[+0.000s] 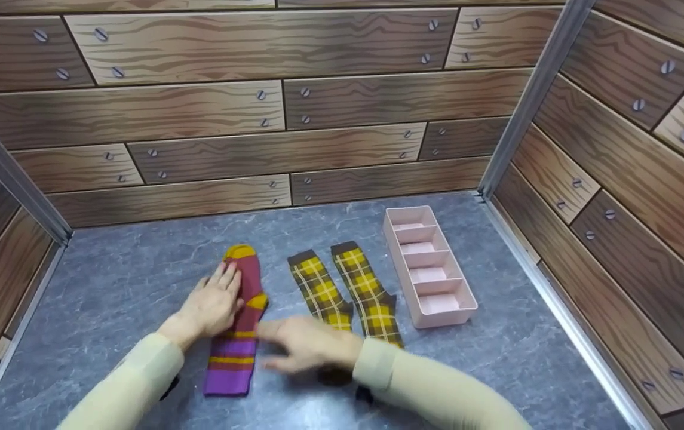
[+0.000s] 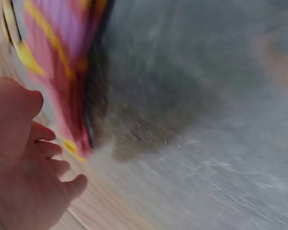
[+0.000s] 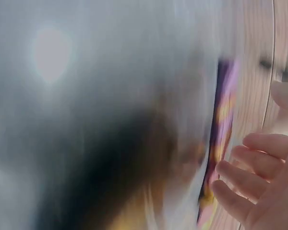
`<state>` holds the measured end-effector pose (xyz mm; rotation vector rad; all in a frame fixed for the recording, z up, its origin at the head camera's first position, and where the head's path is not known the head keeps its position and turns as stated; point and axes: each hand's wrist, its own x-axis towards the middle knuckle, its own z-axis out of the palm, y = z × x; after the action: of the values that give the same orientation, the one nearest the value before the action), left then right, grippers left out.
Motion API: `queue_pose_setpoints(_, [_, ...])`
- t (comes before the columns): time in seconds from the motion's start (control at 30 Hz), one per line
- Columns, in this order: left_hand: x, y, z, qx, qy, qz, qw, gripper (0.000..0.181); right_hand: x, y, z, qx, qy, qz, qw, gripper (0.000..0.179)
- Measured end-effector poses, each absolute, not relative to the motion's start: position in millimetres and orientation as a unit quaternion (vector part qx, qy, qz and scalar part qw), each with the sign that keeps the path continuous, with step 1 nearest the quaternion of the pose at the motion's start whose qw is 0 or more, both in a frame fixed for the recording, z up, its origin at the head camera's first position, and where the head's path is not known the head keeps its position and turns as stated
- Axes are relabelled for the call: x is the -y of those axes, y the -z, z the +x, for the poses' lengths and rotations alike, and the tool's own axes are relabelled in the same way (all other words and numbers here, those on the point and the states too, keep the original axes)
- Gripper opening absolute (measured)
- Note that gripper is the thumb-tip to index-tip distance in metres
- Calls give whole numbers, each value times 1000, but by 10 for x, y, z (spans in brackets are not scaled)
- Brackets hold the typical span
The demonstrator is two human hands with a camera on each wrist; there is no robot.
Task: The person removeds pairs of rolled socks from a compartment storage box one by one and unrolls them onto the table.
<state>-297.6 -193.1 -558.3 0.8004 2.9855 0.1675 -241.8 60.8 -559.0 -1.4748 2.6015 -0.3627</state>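
Note:
A maroon, mustard and purple striped sock [image 1: 250,272] lies flat on the grey surface, toe pointing away. Over its left side is my left hand [image 1: 213,303], with fingers extended toward the toe. My right hand [image 1: 306,343], blurred, reaches across from the right with its fingers near the sock's striped leg and nothing in its grasp. Under the right forearm and hand, two yellow-and-brown plaid socks [image 1: 361,280] lie side by side, their lower parts partly hidden. In the right wrist view, the fingers [image 3: 254,163] are spread loosely beside the striped sock [image 3: 221,129].
A pink tray [image 1: 413,298] with several compartments stands to the right of the plaid socks. Wood-patterned panels [image 1: 198,110] wall in the back and sides, with metal strips [image 1: 557,316] along the edges.

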Motion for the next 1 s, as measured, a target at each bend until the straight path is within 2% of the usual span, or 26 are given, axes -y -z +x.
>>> queue_pose_setpoints(0.17, [1924, 5557, -2552, -960, -75, 260, 74, 76, -728, 5532, -2823, -894, 115, -426, 83, 75])
queue_pose_setpoints(0.33, [1890, 5655, -2318, -955, -89, 256, 121, 94, -738, 5593, -3115, -907, 99, -394, 108, 83])
queue_pose_setpoints(0.57, [1903, 5709, -2265, -953, -87, 261, 124, 97, -516, 5611, -3317, -909, 54, -399, 105, 92])
queue_pose_setpoints(0.8, [1915, 5713, -2264, -949, -82, 270, 139, 98, -292, 5669, -3347, -901, 41, -414, 128, 100])
queue_pose_setpoints(1.0, [1943, 5669, -2257, -951, -55, 265, 152, 96, -248, 5730, -3340, -893, -5, -431, 129, 100])
